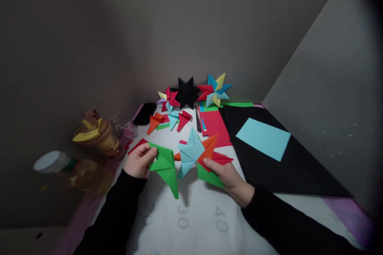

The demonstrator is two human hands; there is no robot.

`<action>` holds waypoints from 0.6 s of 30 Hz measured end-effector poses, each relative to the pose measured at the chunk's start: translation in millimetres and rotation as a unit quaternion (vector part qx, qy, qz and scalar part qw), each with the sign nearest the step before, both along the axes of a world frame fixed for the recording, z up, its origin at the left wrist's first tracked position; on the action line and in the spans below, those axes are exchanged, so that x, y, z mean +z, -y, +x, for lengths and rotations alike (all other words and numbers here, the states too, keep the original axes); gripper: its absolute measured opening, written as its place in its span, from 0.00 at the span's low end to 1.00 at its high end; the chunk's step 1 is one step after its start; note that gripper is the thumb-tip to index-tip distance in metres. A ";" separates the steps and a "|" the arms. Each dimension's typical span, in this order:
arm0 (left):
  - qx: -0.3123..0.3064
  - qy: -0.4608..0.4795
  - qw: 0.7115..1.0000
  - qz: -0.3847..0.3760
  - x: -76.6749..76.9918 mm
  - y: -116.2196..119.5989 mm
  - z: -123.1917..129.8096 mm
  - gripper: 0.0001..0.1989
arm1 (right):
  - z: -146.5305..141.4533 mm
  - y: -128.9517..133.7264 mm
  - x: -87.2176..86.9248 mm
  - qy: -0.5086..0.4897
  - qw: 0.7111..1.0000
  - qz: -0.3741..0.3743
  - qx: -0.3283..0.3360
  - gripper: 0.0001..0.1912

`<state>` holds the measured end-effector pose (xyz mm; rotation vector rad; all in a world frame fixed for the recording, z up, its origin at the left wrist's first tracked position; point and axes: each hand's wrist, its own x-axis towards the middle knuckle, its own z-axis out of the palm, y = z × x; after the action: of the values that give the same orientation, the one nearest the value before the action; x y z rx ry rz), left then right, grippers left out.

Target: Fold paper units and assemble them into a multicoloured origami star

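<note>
My left hand (140,160) pinches a folded green paper piece (165,163) by its upper left corner. In my right hand (226,173) is a partly assembled paper star (191,152) with light blue, orange, red and green points, its lower right gripped between thumb and fingers. The green piece and the star are held side by side above the white mat, close together; I cannot tell whether they touch. Behind them lie loose folded pieces: an orange one (154,122), a light blue one (172,120) and a red one (184,119).
Against the back wall stand a black star (187,92), a multicoloured star (215,89) and a smaller red star (169,99). Light blue paper (265,138) lies on a black sheet (287,177) at right, beside red paper (214,127). A jar (86,173), a brown cup (100,137) and a phone (145,114) are at left.
</note>
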<state>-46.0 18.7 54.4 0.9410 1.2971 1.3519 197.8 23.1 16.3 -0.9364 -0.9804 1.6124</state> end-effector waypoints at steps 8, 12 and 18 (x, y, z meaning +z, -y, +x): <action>-0.004 0.002 1.000 0.020 -12.5 -2.6 4.9 0.13 | 1.2 5.4 7.5 0.105 0.989 0.102 -0.034 0.12; -0.004 0.002 1.000 0.020 -16.1 -3.4 6.2 0.11 | 2.7 7.1 7.8 0.131 0.983 0.127 -0.023 0.08; 0.000 -0.006 1.000 0.012 -15.6 -3.3 7.9 0.11 | 3.2 5.0 4.9 0.137 0.985 0.099 -0.022 0.10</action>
<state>-38.1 22.0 38.8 0.9676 1.2933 1.3661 201.0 18.1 21.2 -1.0505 -1.2750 1.3432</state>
